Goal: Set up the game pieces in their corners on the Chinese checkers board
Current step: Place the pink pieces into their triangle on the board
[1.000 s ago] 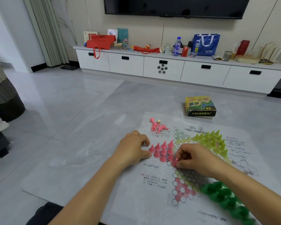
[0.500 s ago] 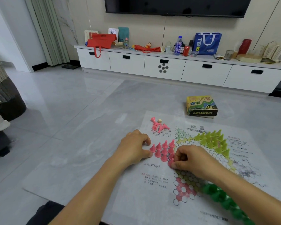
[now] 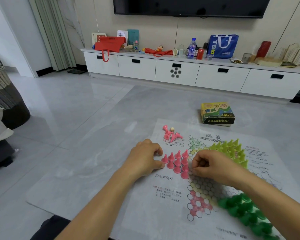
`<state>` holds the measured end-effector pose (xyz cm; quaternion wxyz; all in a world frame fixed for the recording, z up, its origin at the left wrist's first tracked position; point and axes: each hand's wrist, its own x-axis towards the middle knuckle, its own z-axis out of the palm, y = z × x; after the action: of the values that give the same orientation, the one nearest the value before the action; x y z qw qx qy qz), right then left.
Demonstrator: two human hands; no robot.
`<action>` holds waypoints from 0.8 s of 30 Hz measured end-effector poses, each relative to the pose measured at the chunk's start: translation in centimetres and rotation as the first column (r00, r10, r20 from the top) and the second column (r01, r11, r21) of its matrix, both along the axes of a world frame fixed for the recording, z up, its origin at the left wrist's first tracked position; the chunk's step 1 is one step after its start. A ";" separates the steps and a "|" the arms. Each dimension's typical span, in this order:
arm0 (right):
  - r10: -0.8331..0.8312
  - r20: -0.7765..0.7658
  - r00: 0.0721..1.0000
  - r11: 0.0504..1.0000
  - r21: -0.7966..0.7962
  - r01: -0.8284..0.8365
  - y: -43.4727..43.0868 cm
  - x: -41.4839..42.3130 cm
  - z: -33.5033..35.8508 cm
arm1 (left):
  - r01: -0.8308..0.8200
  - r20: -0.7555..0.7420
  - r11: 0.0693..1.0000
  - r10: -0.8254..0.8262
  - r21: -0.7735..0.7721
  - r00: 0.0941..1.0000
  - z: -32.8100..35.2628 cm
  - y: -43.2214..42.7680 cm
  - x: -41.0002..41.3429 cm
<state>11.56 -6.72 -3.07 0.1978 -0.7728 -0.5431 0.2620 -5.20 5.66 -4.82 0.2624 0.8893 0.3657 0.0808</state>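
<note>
Hands at the pink corner of the board (image 3: 171, 193).

Right hand (image 3: 213, 165): fingers curled, thumb and forefinger tips drawn together just beside the end piece (image 3: 184, 174) of the pink pieces (image 3: 177, 161). Whether they touch it cannot be told.

Left hand (image 3: 145, 158): fingers curled, thumb and forefinger bracketing the piece at the opposite tip of the same triangle. Contact is likewise unclear.

Between the two hands the pink pieces stand upright and close-packed on their printed circles. Loose pieces (image 3: 171, 135) lie tipped in a heap beyond the left fingertips, off the star. Yellow pieces (image 3: 230, 148) stand beyond the right hand, and green pieces (image 3: 246, 210) stand beside its forearm.

Handling, as judged: the pieces look like small plastic cones, so probably light, stiff and smooth, with a narrow top and a broader foot. The board appears to be a thin flat sheet without sockets, so nothing seats a piece and a slight nudge would likely topple it and its neighbours. Best hold is a thumb-and-forefinger pinch on the upper taper. Approach from above, set the piece straight down, and let go without sideways drag.
</note>
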 end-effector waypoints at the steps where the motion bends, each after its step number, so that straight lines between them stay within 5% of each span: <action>1: -0.014 0.022 1.000 1.000 0.024 0.013 0.3 0.3 0.0 | 0.003 0.001 1.000 -0.003 0.003 1.000 0.0 0.0 0.0; 9: -0.121 0.230 0.966 0.976 0.207 0.073 5.6 1.9 -1.2 | 0.007 -0.004 1.000 -0.007 0.004 1.000 0.0 0.1 0.0; 24: -0.180 0.326 0.928 0.966 0.235 0.105 7.8 2.6 -1.3 | 0.018 -0.004 1.000 -0.018 0.011 1.000 -0.1 0.3 0.1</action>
<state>14.15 1.06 -4.37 0.2002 -0.8185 -0.5364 0.0475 -5.13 5.97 -4.95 0.2576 0.8941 0.3577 0.0788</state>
